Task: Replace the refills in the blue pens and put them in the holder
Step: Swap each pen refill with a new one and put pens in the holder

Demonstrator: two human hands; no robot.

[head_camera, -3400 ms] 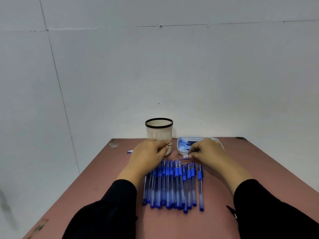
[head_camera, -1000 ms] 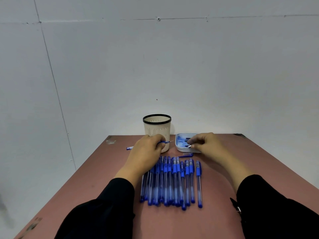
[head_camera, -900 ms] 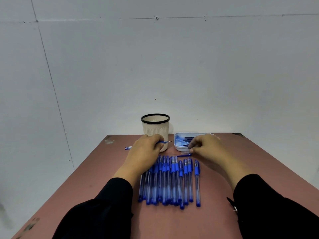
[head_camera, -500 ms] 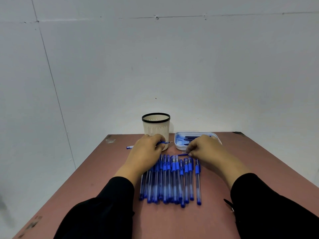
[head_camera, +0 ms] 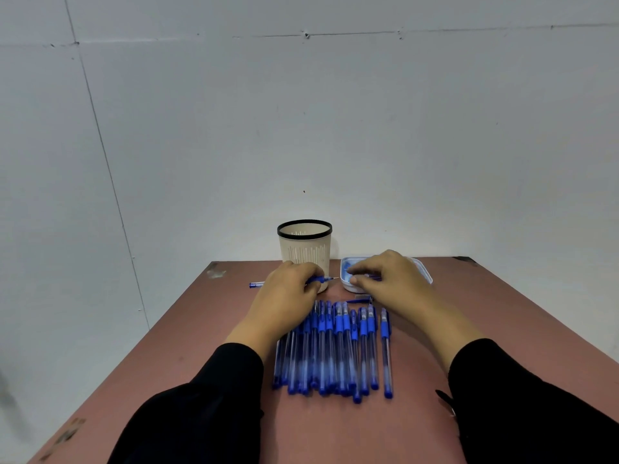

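Several blue pens (head_camera: 335, 349) lie side by side in a row on the reddish table (head_camera: 502, 313). My left hand (head_camera: 284, 296) grips one blue pen (head_camera: 256, 284) level, its metal tip pointing right in front of the white holder (head_camera: 304, 252) with a black rim. My right hand (head_camera: 392, 283) hovers over the white tray (head_camera: 425, 274), fingers apart and dipping onto the blue parts inside. Most of the tray's contents are hidden by that hand. A small blue pen part (head_camera: 360, 300) lies on the table just beyond the row.
The holder and tray stand at the table's far edge against a grey wall. Bare table shows left of the row, right of it and in front of it, between my black sleeves.
My right hand has moved from the table by the small blue part up and over to the tray. My left hand has kept the pen in the same place.
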